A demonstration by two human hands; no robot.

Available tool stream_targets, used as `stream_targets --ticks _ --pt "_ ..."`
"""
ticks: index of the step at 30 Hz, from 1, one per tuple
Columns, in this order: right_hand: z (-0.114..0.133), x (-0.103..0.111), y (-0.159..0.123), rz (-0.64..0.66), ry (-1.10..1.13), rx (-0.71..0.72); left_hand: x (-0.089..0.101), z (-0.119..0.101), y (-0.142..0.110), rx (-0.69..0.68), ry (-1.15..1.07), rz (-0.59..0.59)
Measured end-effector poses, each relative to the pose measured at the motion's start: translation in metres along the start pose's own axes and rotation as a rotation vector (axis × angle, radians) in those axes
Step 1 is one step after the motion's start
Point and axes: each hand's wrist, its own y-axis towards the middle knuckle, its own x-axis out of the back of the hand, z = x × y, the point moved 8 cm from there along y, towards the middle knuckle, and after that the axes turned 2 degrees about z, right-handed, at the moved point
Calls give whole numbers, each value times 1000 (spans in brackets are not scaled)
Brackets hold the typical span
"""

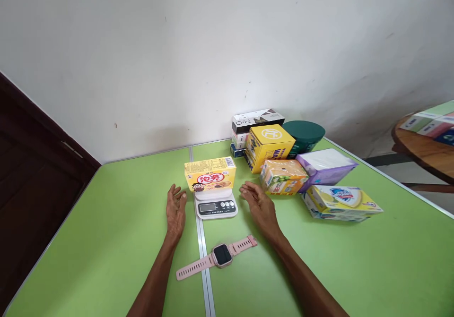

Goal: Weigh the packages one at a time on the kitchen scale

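A yellow snack box [210, 177] with red Chinese lettering stands on the white kitchen scale [215, 214]. The scale's display and buttons face me. To the left of the scale is my left hand [176, 209], fingers slightly curled and apart, holding nothing. On the other side, my right hand [260, 206] rests near the scale, its fingers loosely extended and touching neither box nor scale. Between my forearms, closer to me, a pink smartwatch [222, 255] lies flat with its strap spread out.
Right of my right hand are a soap pack [342, 203], a purple tissue pack [326, 166], an orange carton [283, 176] and a yellow box [271, 140]. Behind stand a green round container [305, 135] and stacked boxes [257, 118]. A wall borders the green table [142, 189].
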Motion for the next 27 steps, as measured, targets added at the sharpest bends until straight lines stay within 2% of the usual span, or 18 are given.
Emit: stream_targets --ticks 11,15,18,23,27 --pt "3 -3 -1 7 -94 39 -1 -1 -2 -12 87 15" --pt "22 -15 -12 94 -138 126 -2 -23 -12 -152 216 -3" --pt "41 -30 -25 163 -177 221 -11 -42 -23 -251 318 23" --pt "54 -48 -34 197 -218 256 -33 -56 -26 -262 338 122" --pt "64 -47 -38 192 -170 270 -42 -67 -32 -216 296 137"
